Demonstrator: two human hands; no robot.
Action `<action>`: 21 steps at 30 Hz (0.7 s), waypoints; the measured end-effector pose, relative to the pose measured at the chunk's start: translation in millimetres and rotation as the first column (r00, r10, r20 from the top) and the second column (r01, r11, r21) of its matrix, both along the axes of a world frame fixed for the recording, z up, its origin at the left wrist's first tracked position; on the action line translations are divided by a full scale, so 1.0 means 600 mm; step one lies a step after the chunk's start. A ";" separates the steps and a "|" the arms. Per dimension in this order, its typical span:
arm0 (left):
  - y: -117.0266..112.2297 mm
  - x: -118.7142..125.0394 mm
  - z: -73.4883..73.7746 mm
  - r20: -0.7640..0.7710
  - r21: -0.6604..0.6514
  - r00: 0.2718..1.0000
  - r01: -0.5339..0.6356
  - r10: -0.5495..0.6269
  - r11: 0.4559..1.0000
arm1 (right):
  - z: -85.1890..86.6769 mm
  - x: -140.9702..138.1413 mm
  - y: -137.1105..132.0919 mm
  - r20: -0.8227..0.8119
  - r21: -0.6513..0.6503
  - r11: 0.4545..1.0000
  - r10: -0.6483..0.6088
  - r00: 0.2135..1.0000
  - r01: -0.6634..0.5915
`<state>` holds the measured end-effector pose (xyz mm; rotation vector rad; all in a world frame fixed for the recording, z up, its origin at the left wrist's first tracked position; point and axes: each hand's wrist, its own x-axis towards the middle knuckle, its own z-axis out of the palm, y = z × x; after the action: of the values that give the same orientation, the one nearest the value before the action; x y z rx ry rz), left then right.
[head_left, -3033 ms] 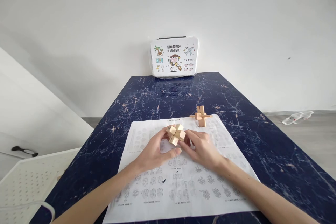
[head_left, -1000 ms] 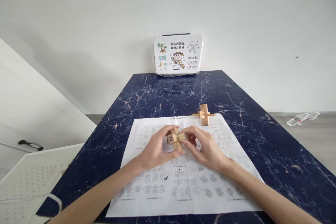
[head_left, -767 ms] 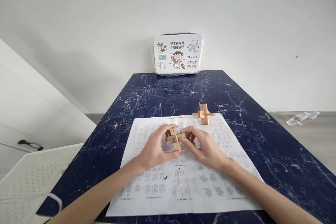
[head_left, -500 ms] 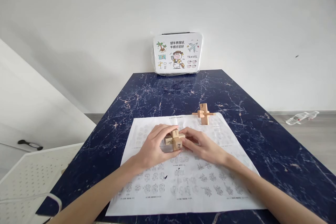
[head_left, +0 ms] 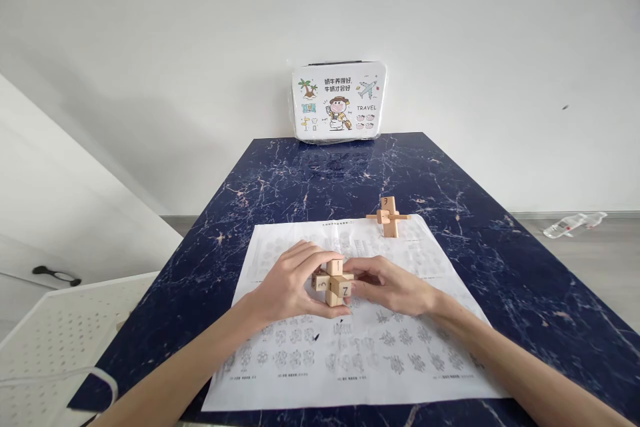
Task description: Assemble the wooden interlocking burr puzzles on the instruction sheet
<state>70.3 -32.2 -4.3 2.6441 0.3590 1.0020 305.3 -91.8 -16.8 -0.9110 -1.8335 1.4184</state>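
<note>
A small wooden interlocking puzzle with numbers written on its block ends is held between both my hands, just above a printed instruction sheet. My left hand wraps its fingers over the puzzle's left side and top. My right hand pinches the right side with its fingertips. A second wooden cross-shaped puzzle stands on the sheet's far right corner, apart from both hands.
The sheet lies on a dark blue marble-patterned table. A white illustrated box leans on the wall at the table's far edge. A white perforated tray sits low at the left. A plastic bottle lies on the floor at the right.
Both hands have turned the puzzle and drawn it a little closer to me and lower; different numbered faces now show. The second puzzle has not moved.
</note>
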 end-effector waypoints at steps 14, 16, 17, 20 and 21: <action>-0.003 0.000 -0.004 0.068 -0.134 0.997 0.043 -0.034 0.990 | -0.010 -0.001 -0.011 -0.194 -0.148 0.987 0.026 0.981 -0.056; -0.005 -0.001 -0.005 0.053 -0.151 0.998 0.051 -0.044 0.987 | -0.012 0.001 -0.011 -0.208 -0.179 0.982 0.027 0.978 -0.065; -0.005 -0.001 -0.005 0.045 -0.155 0.998 0.054 -0.047 0.986 | -0.013 0.002 -0.010 -0.213 -0.190 0.979 0.027 0.977 -0.069; -0.005 -0.001 -0.004 0.026 -0.156 0.999 0.051 -0.048 0.986 | -0.014 0.002 -0.008 -0.228 -0.195 0.978 0.029 0.973 -0.075; -0.005 -0.001 -0.004 0.023 -0.153 0.999 0.047 -0.044 0.987 | -0.014 0.002 -0.008 -0.231 -0.192 0.978 0.031 0.973 -0.077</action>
<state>69.8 -35.3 -6.7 2.4917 0.3545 0.9449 306.5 -96.5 -25.3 -0.7630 -1.5784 1.6899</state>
